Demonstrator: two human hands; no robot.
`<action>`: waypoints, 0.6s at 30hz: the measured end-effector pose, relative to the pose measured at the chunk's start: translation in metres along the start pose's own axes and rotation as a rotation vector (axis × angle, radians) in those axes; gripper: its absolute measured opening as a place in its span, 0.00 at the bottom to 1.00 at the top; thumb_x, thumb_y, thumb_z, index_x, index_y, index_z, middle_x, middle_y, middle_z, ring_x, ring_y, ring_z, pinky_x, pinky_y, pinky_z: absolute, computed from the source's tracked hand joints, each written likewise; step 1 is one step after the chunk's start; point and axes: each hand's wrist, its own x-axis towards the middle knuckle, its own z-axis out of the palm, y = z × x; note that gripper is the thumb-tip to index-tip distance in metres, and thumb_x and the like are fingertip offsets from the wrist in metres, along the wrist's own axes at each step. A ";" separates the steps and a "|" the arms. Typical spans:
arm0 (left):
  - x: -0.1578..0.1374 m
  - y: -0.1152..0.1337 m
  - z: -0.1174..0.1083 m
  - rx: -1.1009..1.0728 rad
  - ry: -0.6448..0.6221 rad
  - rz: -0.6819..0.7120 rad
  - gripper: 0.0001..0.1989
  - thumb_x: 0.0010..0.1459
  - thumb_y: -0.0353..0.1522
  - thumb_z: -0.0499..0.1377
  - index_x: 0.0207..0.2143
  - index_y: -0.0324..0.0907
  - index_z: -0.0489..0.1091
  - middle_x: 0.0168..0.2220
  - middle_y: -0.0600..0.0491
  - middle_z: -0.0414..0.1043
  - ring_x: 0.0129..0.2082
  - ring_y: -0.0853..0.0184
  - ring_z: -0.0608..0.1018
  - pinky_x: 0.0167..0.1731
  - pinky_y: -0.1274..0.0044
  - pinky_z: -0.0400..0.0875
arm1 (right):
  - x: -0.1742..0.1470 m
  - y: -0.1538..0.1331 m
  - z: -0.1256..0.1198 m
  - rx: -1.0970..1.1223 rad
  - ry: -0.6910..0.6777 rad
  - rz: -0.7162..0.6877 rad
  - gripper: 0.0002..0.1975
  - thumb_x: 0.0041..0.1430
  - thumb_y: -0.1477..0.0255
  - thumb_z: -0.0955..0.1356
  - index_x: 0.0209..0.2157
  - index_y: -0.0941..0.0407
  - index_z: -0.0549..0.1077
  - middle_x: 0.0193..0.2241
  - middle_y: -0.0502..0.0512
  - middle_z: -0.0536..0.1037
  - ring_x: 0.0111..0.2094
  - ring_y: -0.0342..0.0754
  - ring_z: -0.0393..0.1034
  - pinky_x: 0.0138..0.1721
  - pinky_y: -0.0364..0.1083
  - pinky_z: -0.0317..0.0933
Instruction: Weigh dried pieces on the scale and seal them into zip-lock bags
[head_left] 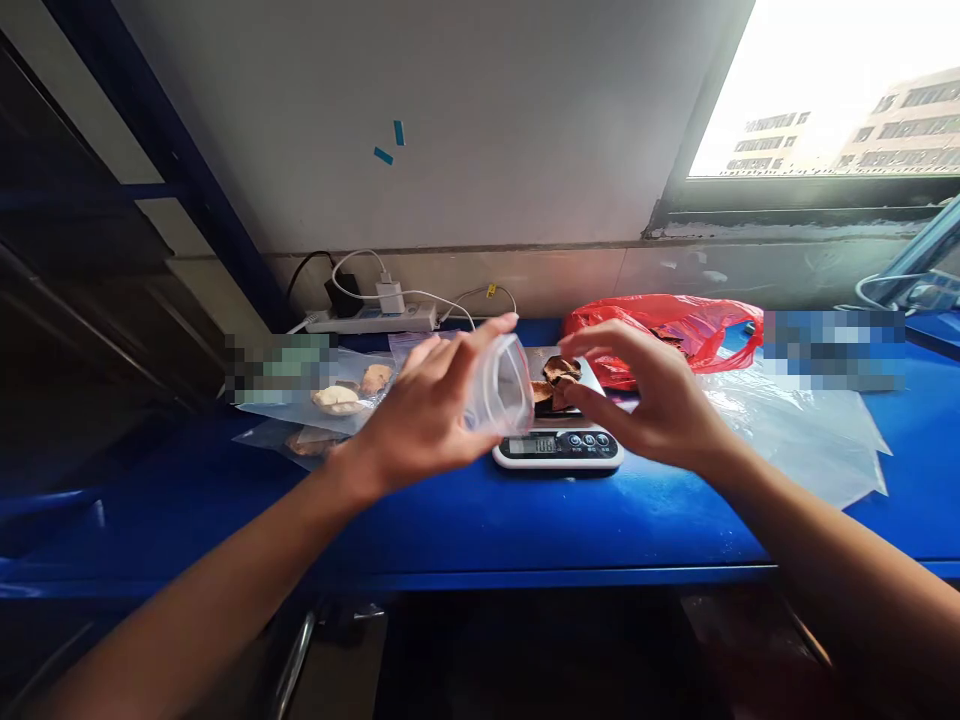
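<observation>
Blue table (525, 530), red plastic bag (675, 325), clear pouch (506, 390), brown slices (559, 375).

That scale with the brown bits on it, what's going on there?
A person stands at a blue bench. The left hand holds a small clear bag open, tilted toward a digital scale. The right hand reaches over the scale, fingers at the brown dried pieces piled on its tray. A red bag lies behind the scale, filled clear bags sit to the left, and empty clear bags lie to the right.
</observation>
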 end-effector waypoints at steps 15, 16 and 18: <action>0.002 -0.015 0.004 -0.069 -0.004 -0.051 0.46 0.49 0.36 0.66 0.65 0.50 0.44 0.60 0.48 0.63 0.55 0.52 0.72 0.58 0.57 0.64 | 0.009 0.079 0.003 -0.223 -0.248 0.039 0.15 0.59 0.59 0.68 0.39 0.55 0.78 0.39 0.60 0.76 0.38 0.49 0.71 0.39 0.48 0.66; 0.002 -0.014 0.004 -0.077 -0.011 -0.046 0.46 0.48 0.35 0.67 0.65 0.50 0.44 0.60 0.47 0.62 0.55 0.52 0.72 0.57 0.57 0.64 | 0.010 0.076 0.002 -0.213 -0.192 0.054 0.14 0.58 0.60 0.69 0.38 0.55 0.78 0.39 0.59 0.76 0.38 0.48 0.71 0.39 0.48 0.66; 0.002 -0.011 0.005 -0.080 -0.028 -0.035 0.47 0.48 0.34 0.67 0.64 0.49 0.44 0.61 0.46 0.61 0.55 0.51 0.72 0.57 0.57 0.65 | 0.012 0.065 0.000 -0.161 -0.073 0.096 0.13 0.57 0.61 0.70 0.36 0.56 0.77 0.38 0.58 0.76 0.38 0.48 0.71 0.39 0.48 0.67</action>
